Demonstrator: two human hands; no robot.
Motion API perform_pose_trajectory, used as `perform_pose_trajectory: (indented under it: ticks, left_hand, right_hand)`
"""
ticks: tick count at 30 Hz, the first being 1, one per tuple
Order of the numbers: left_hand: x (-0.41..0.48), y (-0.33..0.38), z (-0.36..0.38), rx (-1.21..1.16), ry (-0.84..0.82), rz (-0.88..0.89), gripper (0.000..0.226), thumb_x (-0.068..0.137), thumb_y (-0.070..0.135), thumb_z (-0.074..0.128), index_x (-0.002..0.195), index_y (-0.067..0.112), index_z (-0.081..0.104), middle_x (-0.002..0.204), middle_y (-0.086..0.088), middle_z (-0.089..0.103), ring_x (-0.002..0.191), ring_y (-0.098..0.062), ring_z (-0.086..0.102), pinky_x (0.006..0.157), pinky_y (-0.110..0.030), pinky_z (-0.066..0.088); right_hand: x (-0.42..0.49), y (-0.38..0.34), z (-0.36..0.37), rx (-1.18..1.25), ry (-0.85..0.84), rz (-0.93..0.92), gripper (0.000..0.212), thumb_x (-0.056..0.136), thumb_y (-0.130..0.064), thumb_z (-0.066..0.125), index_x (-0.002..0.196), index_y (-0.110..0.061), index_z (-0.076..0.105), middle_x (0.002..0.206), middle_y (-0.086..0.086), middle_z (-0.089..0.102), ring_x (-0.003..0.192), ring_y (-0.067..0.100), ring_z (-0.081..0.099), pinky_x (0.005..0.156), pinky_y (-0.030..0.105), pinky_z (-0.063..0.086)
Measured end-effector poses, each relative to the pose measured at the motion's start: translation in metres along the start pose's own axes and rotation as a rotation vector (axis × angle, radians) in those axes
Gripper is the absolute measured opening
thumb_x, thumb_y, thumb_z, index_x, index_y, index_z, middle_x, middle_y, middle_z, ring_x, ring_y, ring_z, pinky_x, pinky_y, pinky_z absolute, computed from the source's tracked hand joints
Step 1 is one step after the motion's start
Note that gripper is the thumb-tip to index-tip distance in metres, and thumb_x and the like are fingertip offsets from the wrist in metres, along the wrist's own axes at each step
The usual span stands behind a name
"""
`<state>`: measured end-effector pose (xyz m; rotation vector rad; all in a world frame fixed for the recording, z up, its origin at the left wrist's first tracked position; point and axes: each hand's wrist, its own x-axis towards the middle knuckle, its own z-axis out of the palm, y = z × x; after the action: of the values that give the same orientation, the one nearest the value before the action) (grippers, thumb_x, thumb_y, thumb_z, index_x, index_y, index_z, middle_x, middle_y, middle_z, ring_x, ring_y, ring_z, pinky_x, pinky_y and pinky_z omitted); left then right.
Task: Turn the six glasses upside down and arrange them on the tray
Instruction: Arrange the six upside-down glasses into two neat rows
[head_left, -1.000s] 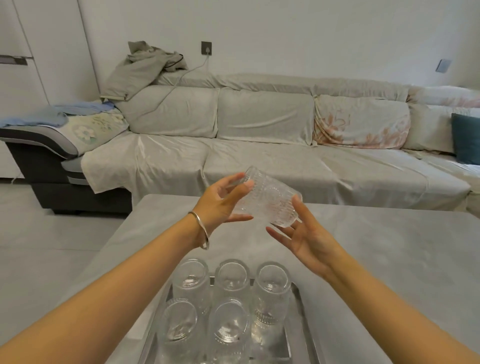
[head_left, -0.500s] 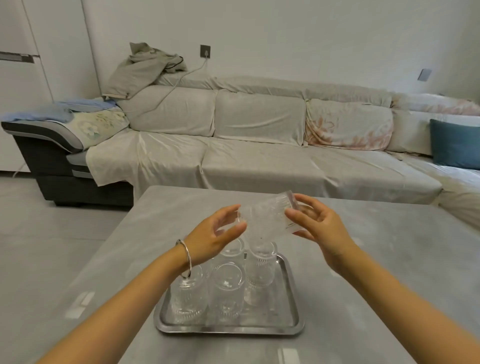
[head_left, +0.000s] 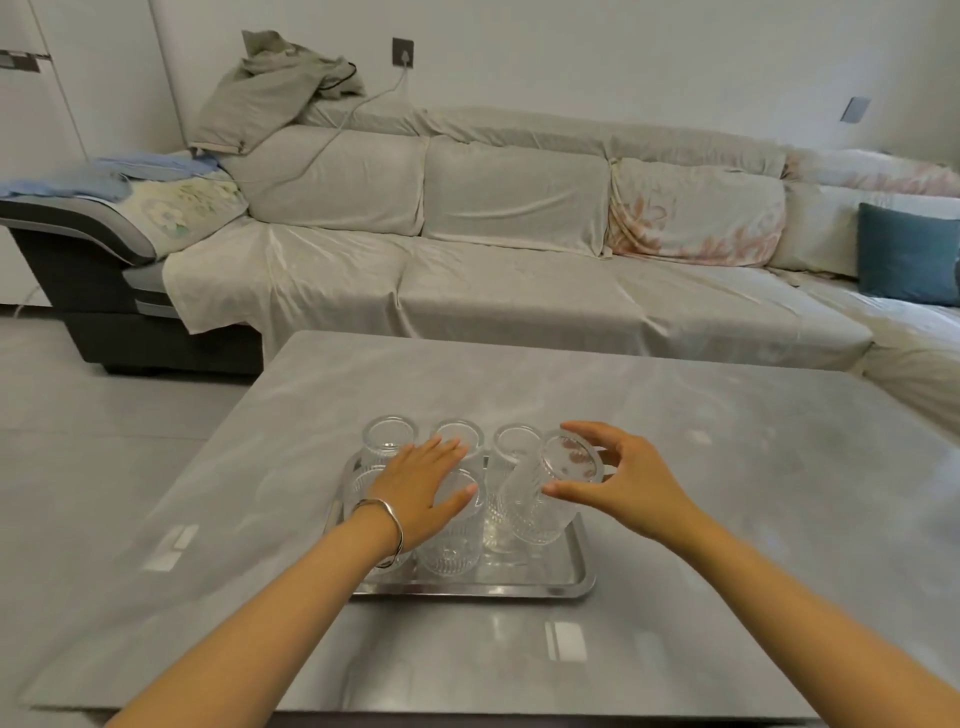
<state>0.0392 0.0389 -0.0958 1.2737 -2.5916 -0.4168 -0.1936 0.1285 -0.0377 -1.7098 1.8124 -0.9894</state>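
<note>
A steel tray (head_left: 574, 569) lies on the grey table (head_left: 727, 493) with several ribbed clear glasses standing base-up on it. My right hand (head_left: 621, 480) grips one more glass (head_left: 540, 506), base up and tilted, at the tray's front right corner, its rim low over the tray. My left hand (head_left: 423, 486), with a bangle at the wrist, lies flat with fingers spread over the tops of the front left glasses (head_left: 452, 540). Three glasses (head_left: 388, 434) form the back row.
A long sofa (head_left: 519, 270) under pale covers runs behind the table, with a teal cushion (head_left: 906, 260) at the right. Grey floor (head_left: 78, 441) lies to the left of the table.
My right hand has taken the glass alone, turned it base up and brought it down to the tray's front right. My left hand let go and dropped onto the front glasses. The view pulled back.
</note>
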Motion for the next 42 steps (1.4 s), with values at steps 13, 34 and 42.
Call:
perform_pose_trajectory:
  ticks: [13, 34, 42]
  left_hand:
    - [0.001, -0.002, 0.003, 0.039, 0.032, 0.018, 0.06, 0.091, 0.053, 0.03, 0.144, 0.027, 0.019, 0.156, 0.005, 0.017, 0.144, -0.012, 0.009, 0.118, -0.032, 0.003]
    - [-0.014, -0.034, -0.013, -0.276, 0.31, -0.108, 0.059, 0.086, 0.048, 0.047, 0.138, 0.024, 0.035, 0.15, 0.002, 0.032, 0.142, -0.017, 0.02, 0.115, -0.036, 0.018]
    - [-0.012, -0.051, -0.006, -0.908, 0.306, -0.445, 0.069, 0.085, 0.041, 0.054, 0.143, 0.032, 0.018, 0.156, 0.001, 0.016, 0.141, -0.021, 0.021, 0.108, -0.036, 0.026]
  right_hand:
    - [0.003, 0.027, 0.05, -0.158, -0.056, -0.01, 0.085, 0.055, -0.058, 0.081, 0.13, -0.031, 0.053, 0.133, -0.01, 0.059, 0.118, 0.009, 0.056, 0.098, 0.026, 0.045]
    - [0.008, 0.024, 0.058, -0.005, 0.086, -0.065, 0.052, 0.075, -0.046, 0.071, 0.122, -0.031, 0.055, 0.122, -0.01, 0.047, 0.107, 0.009, 0.054, 0.087, 0.021, 0.048]
    - [0.034, 0.021, 0.073, 0.41, 0.032, 0.262, 0.068, 0.09, -0.042, 0.056, 0.149, -0.029, 0.023, 0.158, 0.0, 0.022, 0.142, 0.02, 0.027, 0.107, 0.034, 0.029]
